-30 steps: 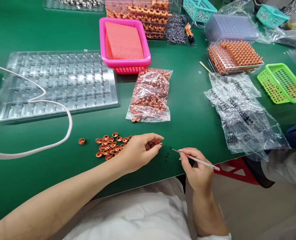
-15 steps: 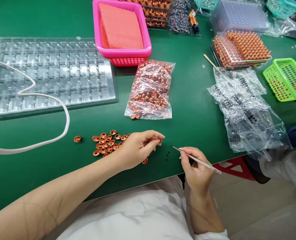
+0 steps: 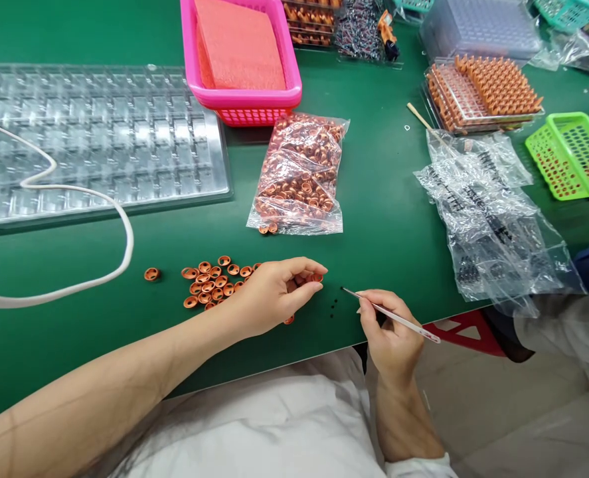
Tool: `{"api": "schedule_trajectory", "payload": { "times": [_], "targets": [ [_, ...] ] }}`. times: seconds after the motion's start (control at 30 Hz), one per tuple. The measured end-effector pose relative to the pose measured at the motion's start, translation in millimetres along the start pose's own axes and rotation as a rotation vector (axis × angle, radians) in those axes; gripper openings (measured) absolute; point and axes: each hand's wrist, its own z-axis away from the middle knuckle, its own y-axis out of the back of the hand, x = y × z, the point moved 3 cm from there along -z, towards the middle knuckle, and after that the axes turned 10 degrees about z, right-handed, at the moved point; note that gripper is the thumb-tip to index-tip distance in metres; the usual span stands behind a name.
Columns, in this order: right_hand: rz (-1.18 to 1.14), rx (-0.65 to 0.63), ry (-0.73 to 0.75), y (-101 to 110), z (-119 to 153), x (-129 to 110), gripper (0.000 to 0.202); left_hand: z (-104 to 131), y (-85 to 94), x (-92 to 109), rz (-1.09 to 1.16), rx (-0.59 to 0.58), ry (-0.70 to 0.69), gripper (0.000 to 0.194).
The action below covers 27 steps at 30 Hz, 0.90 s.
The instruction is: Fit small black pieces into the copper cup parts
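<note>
My left hand (image 3: 273, 293) rests on the green table, fingers curled around a few small orange rings at its fingertips. A loose pile of the same orange rings (image 3: 212, 283) lies just left of it, with one stray ring (image 3: 151, 273) farther left. My right hand (image 3: 391, 332) pinches thin tweezers (image 3: 388, 315) like a pen, tip pointing left toward several tiny black dots (image 3: 333, 307) on the table between my two hands.
A clear bag of orange rings (image 3: 300, 176) lies beyond my hands. A pink basket (image 3: 242, 63) and clear blister tray (image 3: 95, 143) sit behind. A white cable (image 3: 99, 199) loops at left. Crumpled plastic bags (image 3: 491, 219), a green basket (image 3: 570, 156) and an orange parts rack (image 3: 483, 89) are right.
The view has tilted slightly down and closer. My left fingers have shifted a little over the rings; an orange ring now shows under my left palm. My right hand holds steady.
</note>
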Motion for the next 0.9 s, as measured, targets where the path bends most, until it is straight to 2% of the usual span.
{"api": "schedule_trajectory", "payload": {
  "times": [0.17, 0.4, 0.73, 0.9],
  "targets": [
    [0.002, 0.016, 0.030, 0.1, -0.9, -1.9, 0.011, 0.9, -0.7, -1.9, -0.030, -0.013, 0.001, 0.026],
    [0.011, 0.014, 0.034, 1.1, 0.3, -3.9, 0.013, 1.4, -1.4, 3.1, -0.140, 0.015, -0.127, 0.021],
    [0.042, 0.006, 0.053, -0.6, 0.7, -3.8, 0.016, 1.5, -0.6, 2.8, -0.160, 0.008, -0.129, 0.019],
    [0.066, 0.005, 0.110, 0.1, 1.6, -3.9, 0.018, 1.1, -1.3, 0.9, -0.145, 0.002, -0.118, 0.019]
  ]
}}
